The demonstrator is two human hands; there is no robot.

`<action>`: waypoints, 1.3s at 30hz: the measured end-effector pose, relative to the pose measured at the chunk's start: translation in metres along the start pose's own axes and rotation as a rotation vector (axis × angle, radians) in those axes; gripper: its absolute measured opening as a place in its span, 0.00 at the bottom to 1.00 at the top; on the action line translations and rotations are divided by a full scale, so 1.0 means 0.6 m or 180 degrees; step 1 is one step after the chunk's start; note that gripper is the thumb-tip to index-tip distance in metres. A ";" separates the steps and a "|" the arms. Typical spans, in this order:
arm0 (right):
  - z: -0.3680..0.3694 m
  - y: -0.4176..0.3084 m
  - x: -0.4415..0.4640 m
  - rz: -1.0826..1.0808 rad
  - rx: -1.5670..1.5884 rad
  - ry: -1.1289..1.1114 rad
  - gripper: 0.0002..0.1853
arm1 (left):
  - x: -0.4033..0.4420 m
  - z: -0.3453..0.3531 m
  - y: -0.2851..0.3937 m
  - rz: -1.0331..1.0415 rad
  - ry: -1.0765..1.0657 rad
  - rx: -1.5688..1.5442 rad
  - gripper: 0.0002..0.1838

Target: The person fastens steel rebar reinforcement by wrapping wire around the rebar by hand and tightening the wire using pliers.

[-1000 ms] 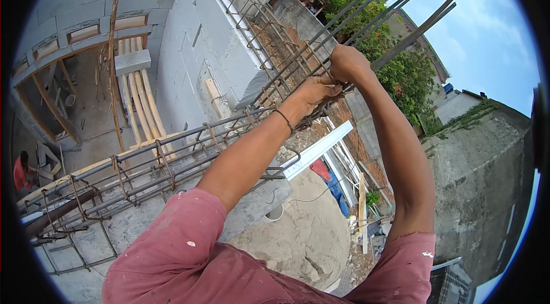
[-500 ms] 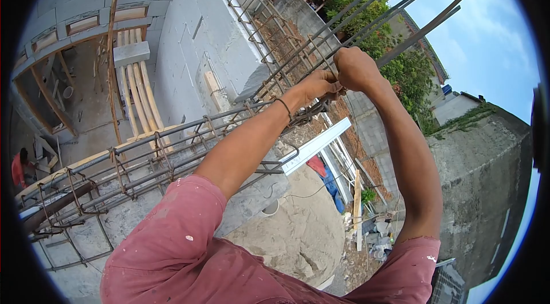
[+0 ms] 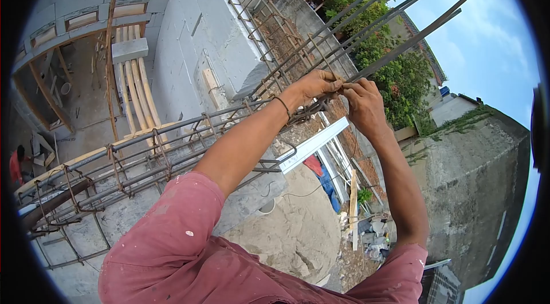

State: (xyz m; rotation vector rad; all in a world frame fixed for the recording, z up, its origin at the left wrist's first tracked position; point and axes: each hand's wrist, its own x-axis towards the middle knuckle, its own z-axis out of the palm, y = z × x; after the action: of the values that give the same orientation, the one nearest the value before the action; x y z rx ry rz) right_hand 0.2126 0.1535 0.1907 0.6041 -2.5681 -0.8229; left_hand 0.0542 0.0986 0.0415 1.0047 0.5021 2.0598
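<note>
My left hand (image 3: 316, 86), with a dark band at its wrist, pinches at the corner where the rebar cage (image 3: 166, 165) meets the upright steel bars (image 3: 409, 43). Beside it, almost touching its fingertips, my right hand (image 3: 365, 105) is closed with its fingers bent at the same joint. Whatever lies between the fingers is too small and too hidden to name. Bent bar ends stick out of the cage just below my left forearm. Thin ties and stirrups hold the long bars of the cage together.
A second rebar cage (image 3: 246, 9) tops the pale block wall (image 3: 189, 35). Below lie a sand heap (image 3: 309, 212), a white channel-shaped length (image 3: 314, 146) and a blue tarp (image 3: 327, 186). Another person (image 3: 20, 165) is low at the far left, near wooden poles (image 3: 140, 98).
My right hand has dropped from above the joint to beside my left hand, its wrist turning over. My left hand stays at nearly the same place.
</note>
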 end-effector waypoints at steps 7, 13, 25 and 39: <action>-0.011 0.040 -0.036 -0.0917 -0.0568 0.0500 0.14 | 0.002 0.022 0.025 -0.0442 0.0191 0.0536 0.25; 0.041 0.024 -0.071 -0.0739 -0.0781 0.0716 0.21 | 0.001 0.029 0.019 -0.0212 0.0273 0.0261 0.18; 0.126 -0.150 0.022 0.2653 0.0086 0.2334 0.05 | -0.010 0.030 0.043 -0.0576 0.0270 0.0570 0.15; 0.073 -0.117 0.029 0.2437 -0.1039 0.0987 0.06 | -0.010 0.034 0.025 -0.0403 0.0591 0.0495 0.13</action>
State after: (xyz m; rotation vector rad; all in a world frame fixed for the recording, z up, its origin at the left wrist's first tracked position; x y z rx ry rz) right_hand 0.1972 0.1125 0.1182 -0.3216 -2.0517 -0.7580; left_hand 0.0657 0.0849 0.0606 0.8500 0.8124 2.0336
